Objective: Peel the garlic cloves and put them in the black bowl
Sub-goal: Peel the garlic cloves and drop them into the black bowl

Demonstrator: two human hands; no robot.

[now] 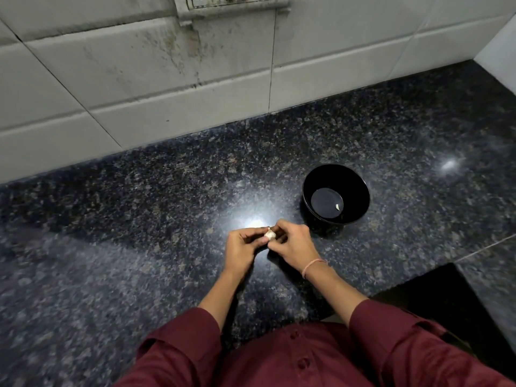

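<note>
The left hand (241, 247) and the right hand (291, 241) are held together just above the counter (139, 219), to the lower left of the bowl (358, 188). A small piece of garlic (269, 234), pale and papery, is pinched between them. The left hand's fingers are curled round it from the side away from the bowl. The right hand's thumb and fingertips are closed on it from the bowl side. Whether the skin is partly off cannot be told at this size.

A thin thread band (314, 266) is worn on the right wrist, on the side nearer the person than the bowl. Both forearms are bare up to rolled maroon sleeves (184, 339).

The bowl is black, round and upright on the counter, near the right hand but not touched by it. One peeled white clove (338, 207) is seen lying on the bowl's flat bottom, toward its right-hand side.

The counter is dark speckled stone. A bright light reflection (255, 222) is noted on it left of the bowl, just beyond the hands. A smaller one (449, 164) is noted to the right of the bowl.

Behind the bowl a wall of pale tiles (139, 79) is seen, streaked with dark stains. A switch plate (231, 4) is fixed on it, well beyond the bowl and to its left.
</note>
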